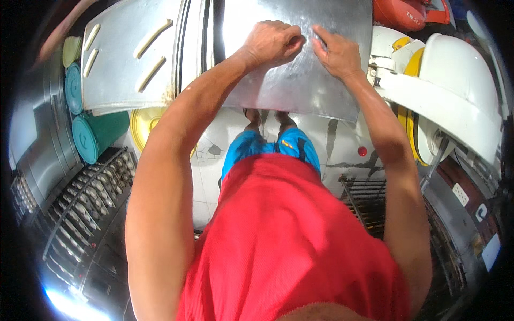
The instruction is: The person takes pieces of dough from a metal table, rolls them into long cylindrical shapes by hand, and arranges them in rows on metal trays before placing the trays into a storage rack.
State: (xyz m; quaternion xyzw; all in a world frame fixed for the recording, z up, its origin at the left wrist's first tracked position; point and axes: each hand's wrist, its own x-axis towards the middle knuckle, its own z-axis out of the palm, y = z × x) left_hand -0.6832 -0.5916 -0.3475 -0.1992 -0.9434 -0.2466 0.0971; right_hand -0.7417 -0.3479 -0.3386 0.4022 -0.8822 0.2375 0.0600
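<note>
Over a bare metal work surface (321,88) both of my hands are held close together at its far part. My left hand (273,43) is closed, its fingers curled in; whatever may be inside them is hidden. Just to its right, my right hand (338,53) has the index finger stretched out and the thumb apart, with nothing seen in it. Left of my hands lies a flat metal baking tray (118,59). On it are several pale dough sticks, among them a long dough stick (153,38) and a shorter dough stick (151,74), spaced apart.
A large white machine (460,80) with yellow parts stands on the right. Beyond it is a rounded red object (400,13). At left are a teal bucket (101,134), a yellow round container (144,125) and a rack (85,206) of filled trays. A red dot-like thing (362,151) lies on the floor.
</note>
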